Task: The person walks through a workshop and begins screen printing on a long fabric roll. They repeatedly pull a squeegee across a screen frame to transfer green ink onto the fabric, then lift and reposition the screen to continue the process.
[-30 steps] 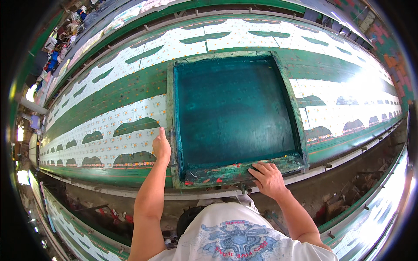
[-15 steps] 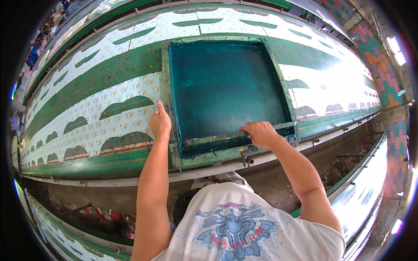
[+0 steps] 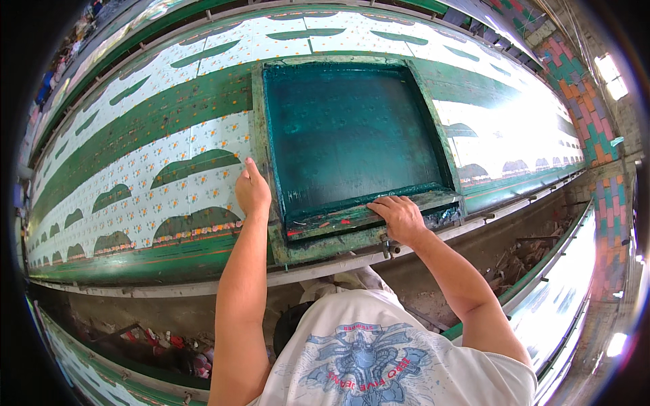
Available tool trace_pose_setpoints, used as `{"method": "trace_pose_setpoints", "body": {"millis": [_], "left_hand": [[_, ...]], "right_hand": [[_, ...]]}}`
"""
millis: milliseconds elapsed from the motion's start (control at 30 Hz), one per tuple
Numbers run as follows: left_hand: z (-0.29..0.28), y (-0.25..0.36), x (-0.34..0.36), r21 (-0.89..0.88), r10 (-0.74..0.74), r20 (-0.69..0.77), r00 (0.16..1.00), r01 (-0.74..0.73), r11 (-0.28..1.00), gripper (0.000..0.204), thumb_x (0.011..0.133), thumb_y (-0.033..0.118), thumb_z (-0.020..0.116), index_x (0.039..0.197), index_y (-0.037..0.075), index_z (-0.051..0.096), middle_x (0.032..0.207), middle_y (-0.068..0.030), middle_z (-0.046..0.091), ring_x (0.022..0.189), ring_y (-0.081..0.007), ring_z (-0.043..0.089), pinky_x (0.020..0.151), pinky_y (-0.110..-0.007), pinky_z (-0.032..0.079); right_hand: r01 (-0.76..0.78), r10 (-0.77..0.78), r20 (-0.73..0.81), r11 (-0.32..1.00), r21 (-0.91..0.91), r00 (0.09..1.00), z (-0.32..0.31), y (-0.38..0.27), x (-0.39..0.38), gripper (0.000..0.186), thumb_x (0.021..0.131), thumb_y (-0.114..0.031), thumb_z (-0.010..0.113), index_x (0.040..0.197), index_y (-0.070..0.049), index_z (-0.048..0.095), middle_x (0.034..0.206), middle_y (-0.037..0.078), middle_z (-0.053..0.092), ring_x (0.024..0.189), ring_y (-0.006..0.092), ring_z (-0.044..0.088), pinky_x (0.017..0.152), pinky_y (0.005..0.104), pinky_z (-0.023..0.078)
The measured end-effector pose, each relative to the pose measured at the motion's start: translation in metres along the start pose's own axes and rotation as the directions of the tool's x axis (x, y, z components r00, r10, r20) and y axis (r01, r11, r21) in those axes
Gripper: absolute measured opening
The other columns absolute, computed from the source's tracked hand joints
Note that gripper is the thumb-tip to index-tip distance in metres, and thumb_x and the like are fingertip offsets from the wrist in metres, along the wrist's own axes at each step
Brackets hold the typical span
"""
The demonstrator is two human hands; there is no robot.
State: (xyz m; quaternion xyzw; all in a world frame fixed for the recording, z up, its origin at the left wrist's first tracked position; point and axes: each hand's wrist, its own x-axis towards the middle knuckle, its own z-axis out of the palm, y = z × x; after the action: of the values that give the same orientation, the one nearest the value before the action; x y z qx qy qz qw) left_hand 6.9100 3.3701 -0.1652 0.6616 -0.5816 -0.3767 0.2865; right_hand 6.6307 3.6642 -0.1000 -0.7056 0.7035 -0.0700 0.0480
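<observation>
Squeegee (image 3: 332,222), a paint-stained bar, is lying crosswise inside the near end of a wooden screen frame (image 3: 325,249), close along the near rail and slanting slightly away toward the right. The right hand (image 3: 399,220) is gripping it from above, its fingers bending over the top edge while the thumb is hiding from view. The left hand (image 3: 254,191) is resting at the frame's left rail, thumb pointing away from the body; its other fingers are curling out of sight, so whether they are closing around the wood I cannot tell.

Dark teal colour is coating the mesh (image 3: 352,135). The frame is sitting on a long green counter (image 3: 196,95), covering part of a row of white floral material (image 3: 162,152) whose dark arched shapes are repeating on both sides. A second row is running along the far side. A metal fitting (image 3: 391,249) is jutting out at the frame's near edge, above a pale rail (image 3: 311,272) edging the counter.

By the look of it, a stroke spreading colour over the mesh is in hand, the bar seemingly standing at the near end of its travel. The next move is probably calling for a firm, even hold on the bar, whether for lifting or for pushing back, with the left hand steadying the frame against sliding.
</observation>
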Motion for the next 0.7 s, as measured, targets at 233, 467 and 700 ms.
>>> {"method": "trace_pose_setpoints", "body": {"millis": [233,467,700], "left_hand": [[0.005,-0.001,0.000,-0.038,-0.037,-0.075,0.996,0.034,0.999,0.089,0.120,0.071,0.034,0.100,-0.006,0.072,0.088,-0.0256,0.072,0.092,-0.0490,0.070,0.086,-0.060,0.050],[0.008,-0.002,-0.002,-0.112,0.011,-0.147,0.989,-0.028,0.993,0.078,0.123,0.060,0.041,0.098,-0.008,0.071,0.088,-0.0246,0.070,0.085,-0.0437,0.065,0.083,-0.057,0.048],[0.015,-0.003,-0.002,-0.028,0.054,-0.240,0.969,-0.062,0.998,0.075,0.124,0.058,0.043,0.099,-0.008,0.072,0.087,-0.0233,0.069,0.083,-0.0396,0.063,0.081,-0.055,0.048]], "right_hand": [[-0.001,-0.007,-0.090,0.996,-0.092,0.996,0.011,0.050,0.102,0.061,0.088,-0.001,0.079,0.146,-0.018,0.075,0.132,0.006,0.077,0.124,0.0292,0.074,0.109,0.0463,0.056],[-0.009,0.002,-0.086,0.997,-0.080,0.996,0.009,0.115,0.228,0.047,0.095,-0.005,0.074,0.139,-0.022,0.078,0.126,0.006,0.078,0.122,0.0295,0.076,0.104,0.0469,0.057],[0.001,-0.009,-0.081,0.995,-0.098,0.997,0.006,0.174,0.333,0.045,0.097,-0.006,0.073,0.138,-0.024,0.079,0.128,0.006,0.078,0.124,0.0292,0.075,0.106,0.0466,0.057]]}}
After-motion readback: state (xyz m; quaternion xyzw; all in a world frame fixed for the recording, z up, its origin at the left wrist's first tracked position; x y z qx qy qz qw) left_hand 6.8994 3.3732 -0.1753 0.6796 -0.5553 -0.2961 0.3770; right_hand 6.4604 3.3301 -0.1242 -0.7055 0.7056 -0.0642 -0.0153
